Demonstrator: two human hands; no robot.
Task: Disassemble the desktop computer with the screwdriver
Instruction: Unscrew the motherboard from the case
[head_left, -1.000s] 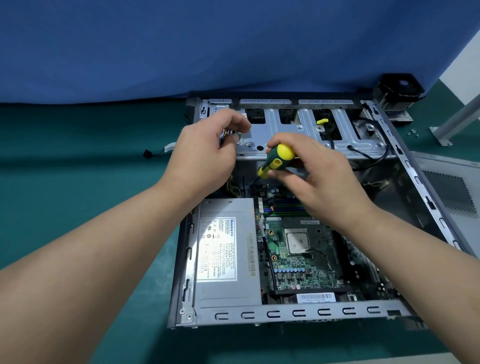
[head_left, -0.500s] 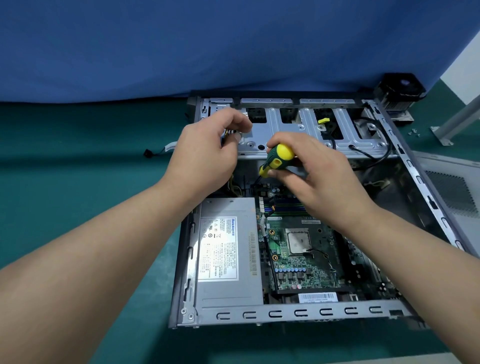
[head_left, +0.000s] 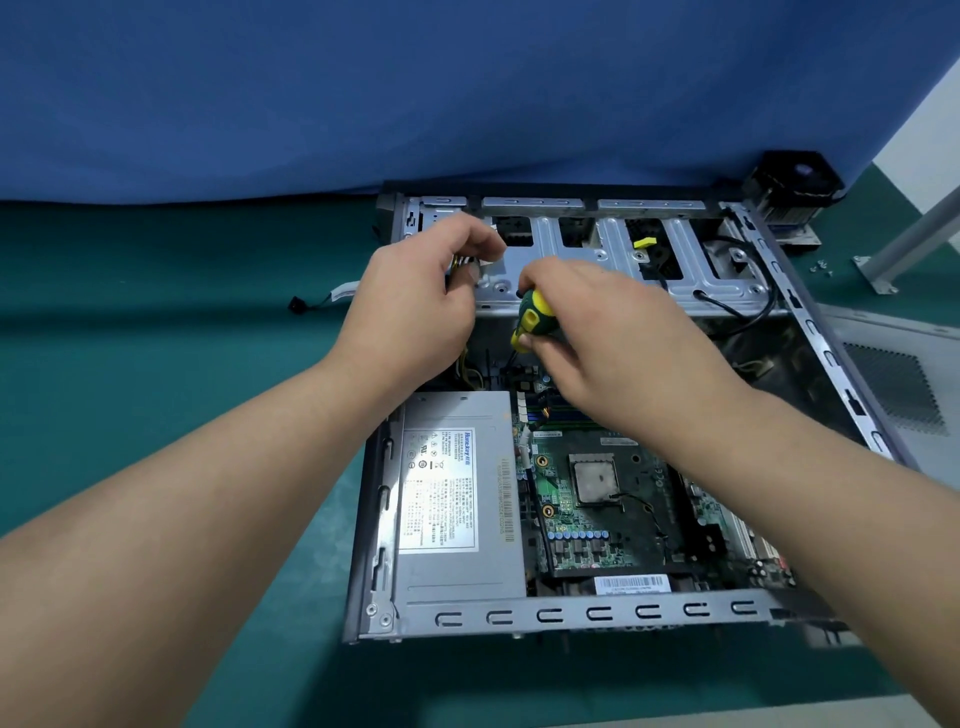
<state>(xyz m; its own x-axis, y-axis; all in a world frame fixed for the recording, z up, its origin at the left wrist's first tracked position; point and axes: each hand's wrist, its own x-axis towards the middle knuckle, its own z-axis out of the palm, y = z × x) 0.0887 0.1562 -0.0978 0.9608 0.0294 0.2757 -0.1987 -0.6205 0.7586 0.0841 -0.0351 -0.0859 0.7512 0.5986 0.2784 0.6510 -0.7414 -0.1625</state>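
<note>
We saw the open desktop computer (head_left: 571, 415) lying on its side on a green mat (head_left: 156, 364), its steel chassis judged heavy and stiff, best held by the frame rails, never the fragile motherboard (head_left: 592, 499). Beside that sat the power supply (head_left: 457, 499). At the far drive cage (head_left: 623, 260), our left hand (head_left: 410, 306) pinched a small connector with yellow wires. Our right hand (head_left: 618, 338) gripped the green and yellow screwdriver (head_left: 530, 317) (light, rigid); compared with half a second earlier, its handle had rolled, showing more green.
</note>
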